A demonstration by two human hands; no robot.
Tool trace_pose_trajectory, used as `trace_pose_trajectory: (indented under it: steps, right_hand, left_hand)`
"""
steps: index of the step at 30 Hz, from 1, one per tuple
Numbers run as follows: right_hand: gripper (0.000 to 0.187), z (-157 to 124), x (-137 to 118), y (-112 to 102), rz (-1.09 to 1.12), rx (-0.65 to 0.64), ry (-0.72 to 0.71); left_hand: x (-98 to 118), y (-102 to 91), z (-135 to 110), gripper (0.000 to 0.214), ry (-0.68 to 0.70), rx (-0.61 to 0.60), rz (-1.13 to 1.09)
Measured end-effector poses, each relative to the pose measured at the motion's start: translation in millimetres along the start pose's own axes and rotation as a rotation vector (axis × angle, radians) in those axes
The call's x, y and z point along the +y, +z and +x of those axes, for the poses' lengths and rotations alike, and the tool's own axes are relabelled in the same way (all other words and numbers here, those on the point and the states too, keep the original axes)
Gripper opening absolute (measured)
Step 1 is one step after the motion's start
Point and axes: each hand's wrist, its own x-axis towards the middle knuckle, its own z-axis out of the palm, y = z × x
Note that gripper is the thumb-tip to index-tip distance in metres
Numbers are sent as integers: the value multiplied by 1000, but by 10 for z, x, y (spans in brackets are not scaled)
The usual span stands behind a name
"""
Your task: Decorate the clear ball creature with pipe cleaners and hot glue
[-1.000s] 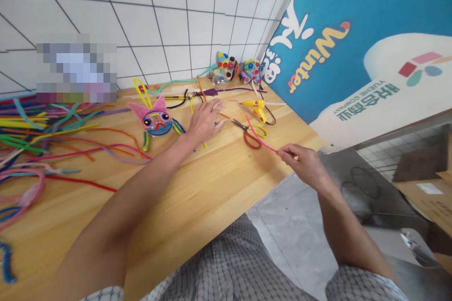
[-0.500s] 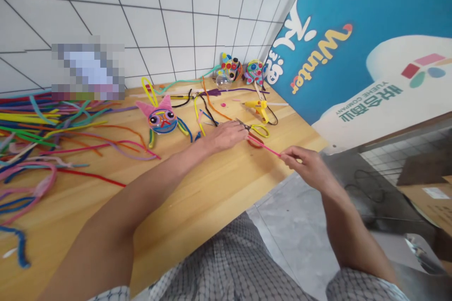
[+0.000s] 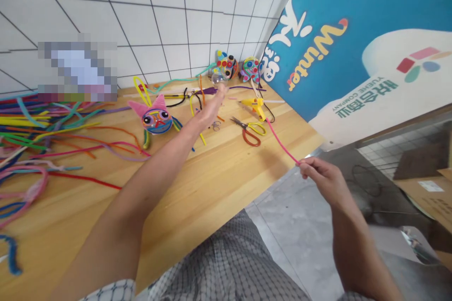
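Note:
My right hand [image 3: 319, 175] is closed in a pinch on one end of a pink pipe cleaner [image 3: 280, 143], beyond the table's front edge. The pipe cleaner's free end points up and left toward the yellow glue gun [image 3: 256, 106]. My left hand [image 3: 213, 106] reaches over the back of the table with its fingers stretched out, seen edge-on. Its fingertips are at the near side of a clear plastic ball [image 3: 218, 78]; whether they touch it I cannot tell. Scissors [image 3: 249, 130] with yellow and red handles lie spread between the hands.
A pink-eared pipe-cleaner figure [image 3: 156, 116] stands left of my forearm. Many loose pipe cleaners [image 3: 42, 127] cover the table's left side. Two decorated balls [image 3: 228, 64] [image 3: 251, 69] sit at the tiled wall. A blue signboard [image 3: 353, 42] borders the right.
My left hand has let go of the pink pipe cleaner and moved away toward the clear ball, uncovering the scissors. My right hand has shifted slightly right and down, still holding the pipe cleaner.

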Motion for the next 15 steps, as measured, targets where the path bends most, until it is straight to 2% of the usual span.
trace_pose_trajectory:
  steps: [3,5,6,8,10,12,13,15]
  right_hand:
    - [33,68,-130,205,40,-87,-34]
    - [31,129,-219,337,51,-138,-68]
    - [31,159,-265,403,53,-168,-93]
    - [28,209,-360,543,48,-241,-162]
    - [25,237,-458,688,48,-314,-247]
    - [23,248,-550,830,52,-364,-333]
    - [22,252,-591,897,52,-383,-377]
    - [20,270,-654,1019,37,-424,-471]
  left_hand:
    - [226,-85,71,81,-104,85,-241]
    - [444,-130,-30,77,-81,188,-183]
    - [569,-133,-137,71,-20,189,-114]
    - [827,-90,-450,58,143,118,50]
    - [1040,4,-844,45,270,-28,247]
    - [1152,97,-1241,33,291,-239,418]
    - [1163,124,-1417,26,252,-306,464]
    - [1107,118,-1699,26,215,-404,495]
